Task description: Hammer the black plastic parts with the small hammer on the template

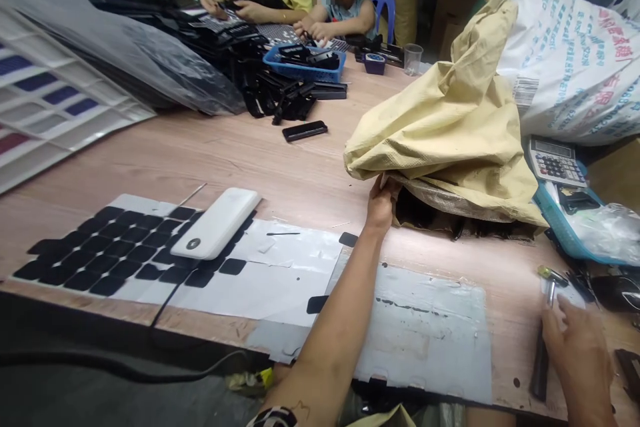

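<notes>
My left hand [382,205] reaches forward and is closed on the lower front edge of a yellow woven sack [440,127]. Under the sack, dark parts show in a low opening; the fingertips are partly hidden by the fabric. At the right, my right hand [577,340] is beside a small hammer [543,353] lying on the table, its fingers apart and close to the handle. A worn translucent sheet [430,327] lies between my arms. Left of it, black rounded-square pads [113,247] cover a white sheet [285,280], with a white power-bank-like device [217,223] on top.
Black plastic parts [225,60] and a blue basket [305,65] are at the back, where two people work. A printed white sack [575,60], a calculator [557,161] and a blue tray [565,230] crowd the right. A white rack [60,107] stands left.
</notes>
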`<state>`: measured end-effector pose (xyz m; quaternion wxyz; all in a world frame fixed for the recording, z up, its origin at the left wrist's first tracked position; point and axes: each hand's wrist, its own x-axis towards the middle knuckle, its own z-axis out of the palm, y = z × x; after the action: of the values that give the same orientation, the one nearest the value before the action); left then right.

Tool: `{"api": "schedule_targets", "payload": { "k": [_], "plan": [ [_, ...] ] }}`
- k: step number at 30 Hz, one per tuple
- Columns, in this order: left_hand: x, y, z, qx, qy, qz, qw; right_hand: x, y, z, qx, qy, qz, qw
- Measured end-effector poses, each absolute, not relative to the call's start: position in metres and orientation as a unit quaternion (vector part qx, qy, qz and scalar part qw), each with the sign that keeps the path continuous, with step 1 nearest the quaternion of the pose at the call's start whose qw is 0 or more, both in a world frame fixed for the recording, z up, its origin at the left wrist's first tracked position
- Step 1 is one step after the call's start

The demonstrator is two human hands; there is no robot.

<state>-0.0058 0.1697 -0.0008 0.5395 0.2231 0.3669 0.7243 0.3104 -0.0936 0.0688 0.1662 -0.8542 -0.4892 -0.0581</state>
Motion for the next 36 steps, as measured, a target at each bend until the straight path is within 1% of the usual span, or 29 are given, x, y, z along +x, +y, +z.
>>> {"api": "schedule_targets", "payload": {
  "k": [3, 7, 10, 14, 16, 18, 19, 21, 23, 25, 28, 30, 31, 33, 36],
  "plan": [
    [-0.002, 0.166, 0.003, 0.221, 0.374, 0.716, 0.547, 0.286, -0.046, 0.100, -0.786, -0.556, -0.064, 0.262],
    [0.000, 0.163, 0.006, 0.227, 0.360, 0.715, 0.555, 0.240, 0.037, 0.136, -0.636, -0.703, -0.130, 0.292],
    [0.001, 0.162, 0.008, 0.229, 0.339, 0.716, 0.566, 0.204, 0.097, 0.152, -0.558, -0.774, -0.146, 0.260],
    [-0.006, 0.162, 0.010, 0.254, 0.309, 0.728, 0.557, 0.169, 0.162, 0.166, -0.539, -0.793, -0.150, 0.240],
    [-0.011, 0.163, 0.010, 0.271, 0.305, 0.725, 0.555, 0.159, 0.187, 0.166, -0.526, -0.821, -0.102, 0.199],
    [-0.015, 0.163, 0.011, 0.278, 0.317, 0.719, 0.552, 0.153, 0.206, 0.157, -0.522, -0.834, -0.029, 0.175],
    [-0.016, 0.163, 0.012, 0.280, 0.324, 0.717, 0.551, 0.151, 0.213, 0.149, -0.530, -0.831, 0.002, 0.170],
    [-0.013, 0.161, 0.014, 0.289, 0.329, 0.710, 0.551, 0.149, 0.222, 0.132, -0.558, -0.809, 0.027, 0.181],
    [-0.005, 0.156, 0.017, 0.319, 0.333, 0.696, 0.551, 0.147, 0.226, 0.117, -0.586, -0.774, 0.030, 0.238],
    [0.006, 0.150, 0.020, 0.365, 0.363, 0.673, 0.531, 0.146, 0.228, 0.111, -0.593, -0.739, 0.035, 0.318],
    [0.023, 0.141, 0.020, 0.408, 0.486, 0.634, 0.443, 0.144, 0.231, 0.121, -0.562, -0.706, 0.044, 0.429],
    [0.030, 0.139, 0.018, 0.408, 0.558, 0.609, 0.389, 0.143, 0.233, 0.135, -0.533, -0.697, 0.044, 0.478],
    [0.031, 0.140, 0.015, 0.409, 0.571, 0.602, 0.381, 0.142, 0.234, 0.142, -0.521, -0.694, 0.040, 0.496],
    [0.028, 0.143, 0.011, 0.415, 0.549, 0.603, 0.403, 0.140, 0.233, 0.154, -0.507, -0.680, 0.011, 0.530],
    [0.016, 0.151, 0.005, 0.392, 0.484, 0.624, 0.471, 0.140, 0.224, 0.166, -0.501, -0.648, -0.051, 0.571]
  ]
}}
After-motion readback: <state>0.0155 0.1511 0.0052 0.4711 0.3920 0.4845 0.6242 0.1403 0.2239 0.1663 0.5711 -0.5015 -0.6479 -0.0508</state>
